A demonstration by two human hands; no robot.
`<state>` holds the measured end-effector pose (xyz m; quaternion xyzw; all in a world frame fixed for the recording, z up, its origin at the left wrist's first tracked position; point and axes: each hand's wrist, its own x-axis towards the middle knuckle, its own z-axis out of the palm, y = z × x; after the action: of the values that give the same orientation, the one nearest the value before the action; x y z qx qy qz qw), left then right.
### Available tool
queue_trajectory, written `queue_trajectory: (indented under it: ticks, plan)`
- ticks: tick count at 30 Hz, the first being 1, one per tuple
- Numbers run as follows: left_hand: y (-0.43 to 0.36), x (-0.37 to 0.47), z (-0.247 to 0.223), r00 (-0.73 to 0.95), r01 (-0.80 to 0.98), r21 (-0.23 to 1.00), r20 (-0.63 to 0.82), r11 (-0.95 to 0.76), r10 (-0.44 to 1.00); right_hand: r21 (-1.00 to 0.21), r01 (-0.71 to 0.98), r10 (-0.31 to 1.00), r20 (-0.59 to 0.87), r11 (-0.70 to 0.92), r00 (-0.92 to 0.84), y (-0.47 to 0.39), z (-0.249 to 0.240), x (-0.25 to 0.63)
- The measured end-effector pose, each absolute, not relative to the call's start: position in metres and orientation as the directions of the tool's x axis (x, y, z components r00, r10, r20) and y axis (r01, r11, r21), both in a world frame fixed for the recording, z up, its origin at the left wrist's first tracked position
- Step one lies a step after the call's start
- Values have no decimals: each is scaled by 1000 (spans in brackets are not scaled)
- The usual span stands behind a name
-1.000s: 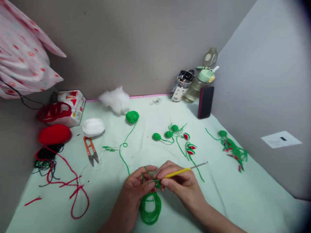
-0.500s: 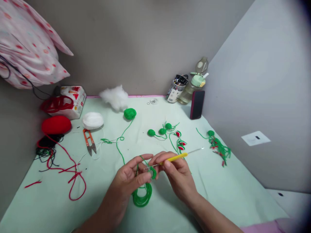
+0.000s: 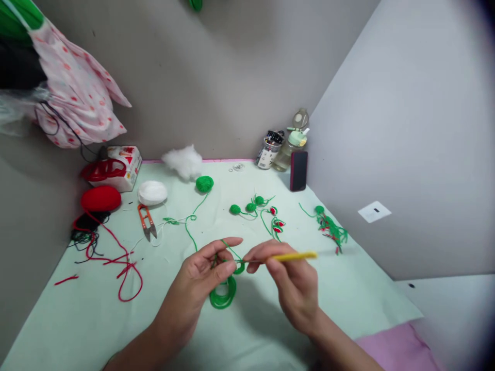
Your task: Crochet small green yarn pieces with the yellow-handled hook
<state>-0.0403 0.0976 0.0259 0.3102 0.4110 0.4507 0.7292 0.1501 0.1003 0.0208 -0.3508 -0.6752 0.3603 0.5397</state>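
Note:
Between thumb and fingers, my left hand [image 3: 204, 270] pinches a small green crochet piece [image 3: 240, 267], with green yarn running over the raised index finger. My right hand [image 3: 290, 278] grips a crochet hook [image 3: 296, 256] by its yellow handle, and the thin metal shaft points left into the green work. The hook's tip is too small to make out at the stitches. Below my left fingers hangs a looped hank of green yarn [image 3: 222, 304]. A green yarn strand leads back from my left hand to a green yarn ball [image 3: 204, 184].
Orange thread snips [image 3: 147, 222] lie left, near white yarn [image 3: 152, 192] and red yarn [image 3: 101, 198]. Small green crocheted balls [image 3: 234, 209] and red-green pieces [image 3: 278, 224] lie beyond my hands. A phone [image 3: 298, 171] stands before a bottle [image 3: 285, 154]. White stuffing [image 3: 183, 162] sits at the back.
My right hand has drawn slightly right from my left, and the hook's handle has swung closer to level. The whole view has shifted as the head turned.

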Motion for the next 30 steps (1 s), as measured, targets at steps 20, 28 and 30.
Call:
queue_trajectory:
  ticks: [20, 28, 30]
  plan:
    - [110, -32, 40, 313, -499, 744, -324, 444, 893, -834, 93, 831, 551, 544, 79, 106, 27, 122]
    - [130, -32, 32, 269, -546, 725, -323, 420, 907, -926, -161, 939, 329, 342, 101, 125, 19, 117]
    - [133, -35, 31, 246, -524, 755, -307, 393, 919, -932, -207, 954, 281, 297, 103, 130, 17, 116]
